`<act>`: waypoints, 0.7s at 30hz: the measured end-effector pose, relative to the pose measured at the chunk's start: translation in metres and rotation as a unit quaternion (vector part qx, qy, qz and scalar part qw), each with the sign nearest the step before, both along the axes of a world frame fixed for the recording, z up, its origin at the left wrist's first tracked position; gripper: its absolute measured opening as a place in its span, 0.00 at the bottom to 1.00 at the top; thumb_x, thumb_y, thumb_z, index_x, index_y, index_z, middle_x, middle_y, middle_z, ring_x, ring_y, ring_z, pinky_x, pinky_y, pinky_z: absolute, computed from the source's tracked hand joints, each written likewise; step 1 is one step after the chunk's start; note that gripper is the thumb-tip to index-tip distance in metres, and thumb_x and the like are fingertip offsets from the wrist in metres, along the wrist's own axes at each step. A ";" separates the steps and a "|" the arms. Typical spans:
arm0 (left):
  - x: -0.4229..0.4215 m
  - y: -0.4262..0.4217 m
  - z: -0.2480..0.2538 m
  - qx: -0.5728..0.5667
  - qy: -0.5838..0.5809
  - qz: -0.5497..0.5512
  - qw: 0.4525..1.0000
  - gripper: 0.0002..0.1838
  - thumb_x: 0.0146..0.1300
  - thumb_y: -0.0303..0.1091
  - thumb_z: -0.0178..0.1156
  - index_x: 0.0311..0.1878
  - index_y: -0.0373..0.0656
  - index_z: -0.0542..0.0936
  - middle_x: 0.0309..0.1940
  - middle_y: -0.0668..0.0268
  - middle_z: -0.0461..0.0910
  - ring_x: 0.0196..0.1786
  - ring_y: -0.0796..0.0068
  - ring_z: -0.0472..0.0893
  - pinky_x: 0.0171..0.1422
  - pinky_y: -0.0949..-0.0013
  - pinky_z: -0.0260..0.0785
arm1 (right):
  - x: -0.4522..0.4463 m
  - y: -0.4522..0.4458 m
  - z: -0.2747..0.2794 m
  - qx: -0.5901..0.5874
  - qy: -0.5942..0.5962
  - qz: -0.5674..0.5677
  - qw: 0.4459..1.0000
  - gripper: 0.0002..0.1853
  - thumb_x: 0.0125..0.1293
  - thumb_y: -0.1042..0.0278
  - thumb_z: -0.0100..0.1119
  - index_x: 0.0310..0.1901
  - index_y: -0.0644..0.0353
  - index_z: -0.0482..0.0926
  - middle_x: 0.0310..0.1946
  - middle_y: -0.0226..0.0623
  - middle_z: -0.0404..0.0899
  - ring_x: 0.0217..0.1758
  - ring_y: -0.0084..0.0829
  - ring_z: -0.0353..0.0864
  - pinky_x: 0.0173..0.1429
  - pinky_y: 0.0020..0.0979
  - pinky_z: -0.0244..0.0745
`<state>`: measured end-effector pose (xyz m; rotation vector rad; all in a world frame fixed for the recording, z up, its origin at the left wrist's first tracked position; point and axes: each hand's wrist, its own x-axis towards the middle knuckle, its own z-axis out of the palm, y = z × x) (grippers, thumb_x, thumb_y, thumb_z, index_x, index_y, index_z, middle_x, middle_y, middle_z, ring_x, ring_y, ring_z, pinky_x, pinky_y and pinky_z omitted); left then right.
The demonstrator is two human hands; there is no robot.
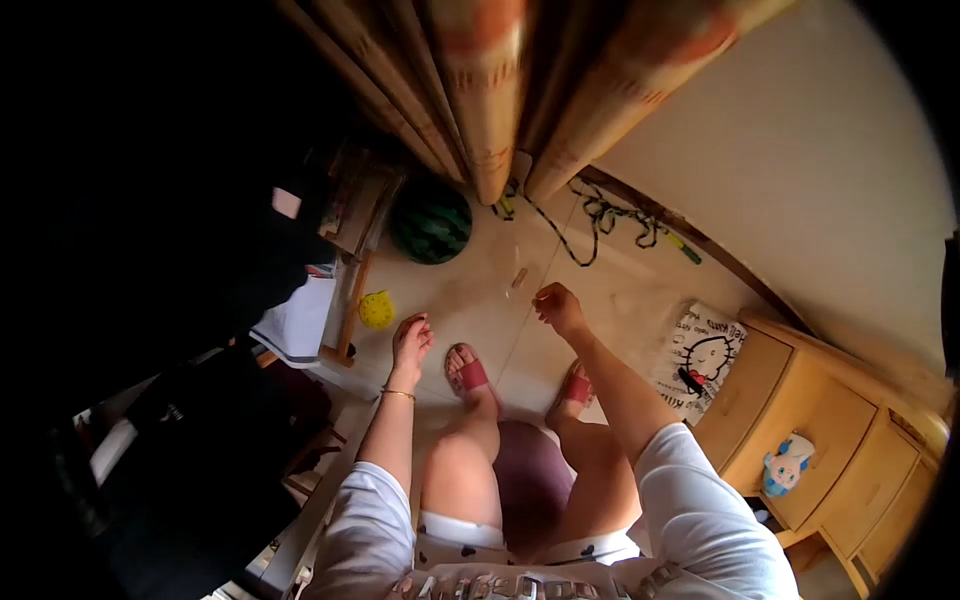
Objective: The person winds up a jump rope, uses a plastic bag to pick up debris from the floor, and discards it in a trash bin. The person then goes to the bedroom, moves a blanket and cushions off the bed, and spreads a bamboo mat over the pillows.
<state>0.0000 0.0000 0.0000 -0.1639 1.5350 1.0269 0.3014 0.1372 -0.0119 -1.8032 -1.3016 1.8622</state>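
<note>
Showing, left to right: left hand, half-curled, apparently empty; small, slender tan strip on the pale tiled floor, upper centre, long axis slanting up-right; right hand, nearer, at the strip's lower right, curled, contents indiscernible.

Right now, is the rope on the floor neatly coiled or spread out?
Spread out: the rope trails in loose loops toward its green handle.
</note>
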 end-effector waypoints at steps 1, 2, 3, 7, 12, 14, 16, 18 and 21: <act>-0.008 -0.011 0.003 -0.017 0.003 0.003 1.000 0.10 0.64 0.35 0.60 0.48 0.48 0.79 0.35 0.72 0.76 0.36 0.80 0.76 0.44 0.73 0.71 | -0.008 -0.007 -0.001 0.008 -0.040 0.017 0.999 0.07 0.62 0.70 0.64 0.38 0.60 0.76 0.27 0.34 0.80 0.26 0.28 0.80 0.30 0.28 0.76; -0.015 -0.021 0.006 -0.032 0.006 0.007 0.999 0.10 0.64 0.35 0.61 0.48 0.48 0.79 0.35 0.73 0.76 0.36 0.81 0.76 0.44 0.74 0.71 | -0.015 -0.012 -0.002 0.018 -0.080 0.035 0.996 0.07 0.62 0.71 0.64 0.38 0.61 0.76 0.26 0.34 0.80 0.26 0.27 0.79 0.30 0.28 0.75; 0.003 0.071 -0.104 0.054 0.008 0.002 0.999 0.10 0.64 0.35 0.61 0.48 0.48 0.79 0.35 0.73 0.76 0.36 0.81 0.76 0.43 0.74 0.71 | -0.005 0.082 -0.095 0.128 -0.110 0.027 0.985 0.07 0.62 0.71 0.64 0.37 0.61 0.76 0.26 0.33 0.80 0.26 0.26 0.79 0.30 0.28 0.75; 0.008 -0.019 -0.097 0.001 0.016 -0.033 0.999 0.11 0.64 0.34 0.60 0.50 0.48 0.78 0.36 0.73 0.76 0.38 0.81 0.76 0.45 0.74 0.70 | -0.021 -0.016 -0.164 0.149 -0.187 0.011 0.971 0.12 0.59 0.66 0.67 0.36 0.64 0.76 0.28 0.41 0.81 0.30 0.34 0.82 0.35 0.32 0.76; 0.011 -0.030 -0.145 0.029 0.026 -0.017 0.999 0.12 0.62 0.32 0.60 0.49 0.48 0.77 0.36 0.73 0.76 0.39 0.81 0.76 0.45 0.73 0.70 | -0.045 0.001 -0.163 0.101 -0.297 -0.030 0.949 0.18 0.62 0.54 0.60 0.39 0.63 0.74 0.40 0.52 0.81 0.47 0.52 0.80 0.49 0.47 0.75; 0.008 -0.040 -0.148 0.023 0.051 -0.005 0.998 0.12 0.61 0.32 0.61 0.49 0.48 0.77 0.36 0.73 0.76 0.39 0.81 0.76 0.44 0.73 0.70 | -0.056 -0.002 -0.166 0.113 -0.319 -0.065 0.939 0.19 0.63 0.52 0.58 0.40 0.63 0.73 0.42 0.54 0.80 0.48 0.53 0.79 0.50 0.47 0.74; -0.001 -0.051 -0.163 0.006 0.100 0.028 0.995 0.13 0.60 0.30 0.62 0.49 0.46 0.76 0.36 0.73 0.76 0.39 0.81 0.76 0.45 0.73 0.70 | -0.059 -0.002 -0.182 0.122 -0.332 -0.072 0.933 0.18 0.65 0.53 0.55 0.43 0.63 0.70 0.45 0.55 0.77 0.48 0.56 0.78 0.52 0.47 0.73; -0.014 -0.055 -0.192 -0.002 0.182 0.051 0.982 0.14 0.59 0.30 0.63 0.49 0.45 0.76 0.36 0.72 0.76 0.40 0.79 0.76 0.46 0.72 0.70 | -0.063 -0.002 -0.189 0.144 -0.336 -0.087 0.927 0.17 0.65 0.55 0.54 0.43 0.62 0.69 0.45 0.54 0.77 0.47 0.56 0.78 0.51 0.49 0.73; -0.057 -0.085 -0.260 -0.007 0.329 0.053 0.943 0.19 0.55 0.33 0.68 0.49 0.42 0.75 0.39 0.69 0.76 0.43 0.73 0.77 0.50 0.69 0.71 | -0.062 -0.005 -0.204 0.184 -0.342 -0.082 0.918 0.15 0.66 0.57 0.53 0.43 0.62 0.69 0.43 0.53 0.77 0.47 0.56 0.78 0.51 0.50 0.73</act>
